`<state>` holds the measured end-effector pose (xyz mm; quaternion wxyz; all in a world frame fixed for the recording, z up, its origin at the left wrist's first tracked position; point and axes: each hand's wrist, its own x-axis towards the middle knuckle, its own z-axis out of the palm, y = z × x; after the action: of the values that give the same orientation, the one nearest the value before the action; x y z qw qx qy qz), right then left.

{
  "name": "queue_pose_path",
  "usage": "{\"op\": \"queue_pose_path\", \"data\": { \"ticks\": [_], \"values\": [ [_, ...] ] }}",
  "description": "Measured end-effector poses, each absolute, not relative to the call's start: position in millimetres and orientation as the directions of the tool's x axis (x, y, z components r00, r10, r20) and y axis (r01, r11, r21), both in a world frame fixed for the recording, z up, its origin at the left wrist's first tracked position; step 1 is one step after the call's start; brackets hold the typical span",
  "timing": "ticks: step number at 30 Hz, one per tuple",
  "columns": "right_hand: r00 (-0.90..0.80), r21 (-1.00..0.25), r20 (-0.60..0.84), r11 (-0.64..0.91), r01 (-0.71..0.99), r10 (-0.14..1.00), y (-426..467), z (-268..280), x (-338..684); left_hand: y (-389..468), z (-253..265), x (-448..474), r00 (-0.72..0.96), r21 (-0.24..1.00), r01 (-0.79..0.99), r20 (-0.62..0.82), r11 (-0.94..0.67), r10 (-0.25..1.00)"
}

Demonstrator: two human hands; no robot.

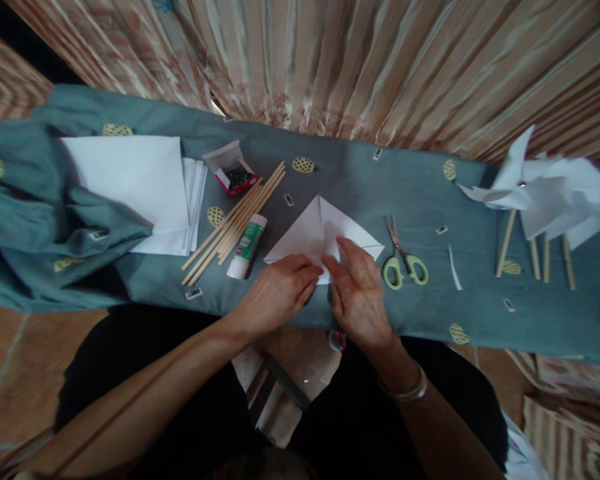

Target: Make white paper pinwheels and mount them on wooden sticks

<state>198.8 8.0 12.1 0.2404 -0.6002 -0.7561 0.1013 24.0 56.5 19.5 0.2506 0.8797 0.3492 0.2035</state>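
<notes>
A square white sheet of paper (pixel 316 223) with cut or creased lines along its diagonals lies turned corner-up on the table in front of me. My left hand (pixel 285 288) is closed at the sheet's lower left edge, fingertips pinched together on the paper. Over the lower right part, my right hand (pixel 359 293) rests with thumb and fingers apart, touching the sheet. Both hands hide the sheet's near corner. Just right of the paper are scissors (pixel 404 260) with green handles, blades slightly apart. A glue stick (pixel 249 247) lies to the left.
Several wooden sticks (pixel 240 220) lie beside an opened small box (pixel 236 175) of dark metal pieces. Further left is a stack of white paper (pixel 130 180). Finished paper pinwheels (pixel 545 193) on sticks lie at the right, and a paper strip (pixel 455 268) nearer. Patterned curtains (pixel 330 67) hang behind.
</notes>
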Motion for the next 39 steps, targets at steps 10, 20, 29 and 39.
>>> {"op": "queue_pose_path", "data": {
  "ticks": [10, 20, 29, 39],
  "values": [
    [-0.185, -0.424, 0.253, 0.281, 0.861, 0.950, 5.2, -0.7, 187.0, 55.9, 25.6, 24.4, 0.716, 0.446, 0.546, 0.192, -0.710, 0.671],
    [-0.046, -0.500, 0.293, 0.194, 0.844, 0.955, 28.8, 21.5, 221.1, 57.7, 29.1, 24.2, 0.749, 0.404, 0.559, 0.129, -0.724, 0.650],
    [0.078, -0.478, 0.217, 0.036, 0.878, 0.973, 42.8, 29.3, 247.3, 77.0, 30.8, 10.8, 0.759, 0.346, 0.537, 0.201, -0.769, 0.620],
    [0.289, -0.664, 0.020, -0.203, 0.719, 0.957, 12.6, 35.1, 247.1, 83.9, 33.8, 8.2, 0.702, 0.335, 0.555, 0.303, -0.761, 0.645]
  ]
}}
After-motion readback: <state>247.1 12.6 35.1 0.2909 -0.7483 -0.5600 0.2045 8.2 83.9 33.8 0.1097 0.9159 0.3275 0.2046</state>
